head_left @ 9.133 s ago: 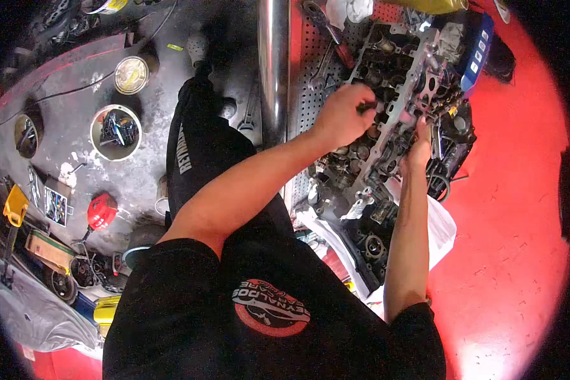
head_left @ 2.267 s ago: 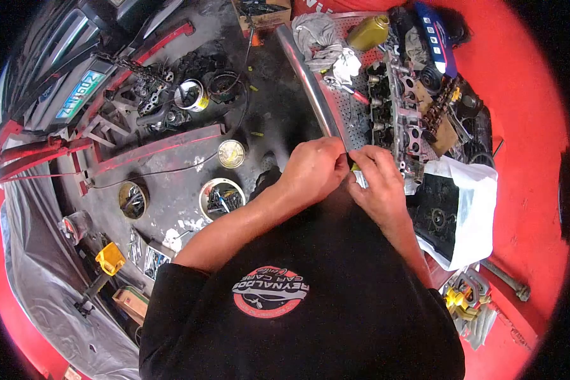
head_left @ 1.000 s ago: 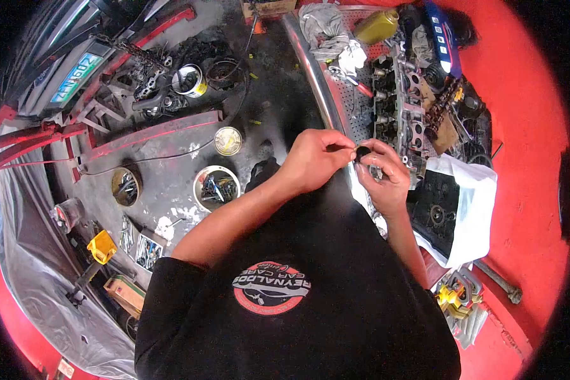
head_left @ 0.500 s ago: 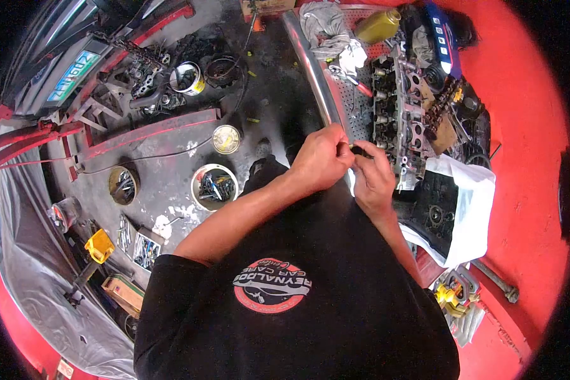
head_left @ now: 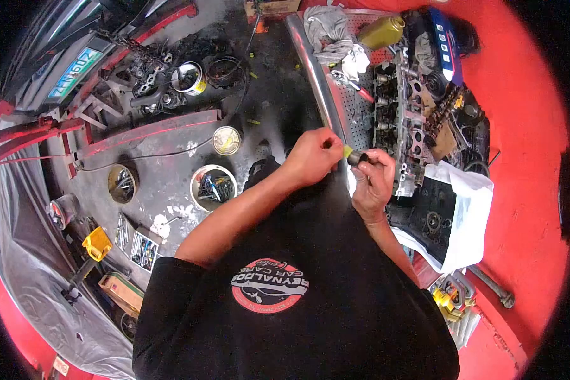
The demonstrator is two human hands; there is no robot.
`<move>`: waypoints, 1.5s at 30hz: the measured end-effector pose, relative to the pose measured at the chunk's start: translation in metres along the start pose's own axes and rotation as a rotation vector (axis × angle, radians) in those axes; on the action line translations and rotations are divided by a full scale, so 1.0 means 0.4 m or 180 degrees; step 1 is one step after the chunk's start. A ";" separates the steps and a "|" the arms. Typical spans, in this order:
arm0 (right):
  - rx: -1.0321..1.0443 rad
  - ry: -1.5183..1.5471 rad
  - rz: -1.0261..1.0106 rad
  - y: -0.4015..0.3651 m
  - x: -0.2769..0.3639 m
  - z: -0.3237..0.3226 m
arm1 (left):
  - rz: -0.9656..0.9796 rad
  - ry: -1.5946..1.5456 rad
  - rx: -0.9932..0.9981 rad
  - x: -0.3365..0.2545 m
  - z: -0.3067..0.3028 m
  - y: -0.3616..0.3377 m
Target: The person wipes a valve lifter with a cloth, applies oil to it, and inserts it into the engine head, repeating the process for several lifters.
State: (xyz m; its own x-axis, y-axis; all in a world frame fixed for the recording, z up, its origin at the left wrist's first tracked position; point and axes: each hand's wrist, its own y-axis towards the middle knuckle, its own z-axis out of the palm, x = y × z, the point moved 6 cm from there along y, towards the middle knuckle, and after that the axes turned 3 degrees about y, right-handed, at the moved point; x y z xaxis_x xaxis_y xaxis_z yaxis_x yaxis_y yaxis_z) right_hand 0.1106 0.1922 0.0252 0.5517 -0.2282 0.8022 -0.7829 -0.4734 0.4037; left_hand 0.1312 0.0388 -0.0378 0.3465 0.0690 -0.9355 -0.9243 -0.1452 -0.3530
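Close to our chest, our left hand [head_left: 313, 155] and right hand [head_left: 373, 182] are together. The right grips a small dark part [head_left: 360, 158], and the left pinches a yellow bit [head_left: 347, 151] against it. On the right, a white bag [head_left: 472, 209] holds black metal. On the gray floor [head_left: 272, 95], a white bucket [head_left: 213, 188] holds tools. Farther off, an engine piece [head_left: 392, 107] lies on a table with holes [head_left: 359, 120].

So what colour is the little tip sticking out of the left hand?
Yellow-green; the tip at the left hand shows best in the head view.
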 end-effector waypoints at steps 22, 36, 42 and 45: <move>-0.0822 0.2326 0.2086 -0.019 -0.110 0.036 | 0.1385 0.0496 -0.0774 -0.096 0.019 -0.007; -0.0274 0.4641 0.2714 -0.032 -0.112 0.089 | 0.0104 -0.0013 -0.0932 0.010 -0.020 0.054; 0.0012 0.5221 0.3302 -0.010 -0.079 0.095 | 0.0895 0.0629 -0.1051 -0.115 -0.054 0.007; 0.0154 0.4725 0.2868 -0.016 -0.112 0.092 | 0.1421 0.0666 -0.1013 -0.158 -0.061 -0.015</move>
State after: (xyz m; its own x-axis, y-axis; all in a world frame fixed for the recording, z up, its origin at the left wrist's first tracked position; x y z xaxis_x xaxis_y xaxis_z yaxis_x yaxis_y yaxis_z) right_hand 0.1014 0.1744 -0.0296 -0.7506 0.4850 0.4488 -0.6471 -0.6769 -0.3507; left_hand 0.1189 0.0113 0.0232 -0.0112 -0.2586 -0.9659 -0.9056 -0.4069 0.1194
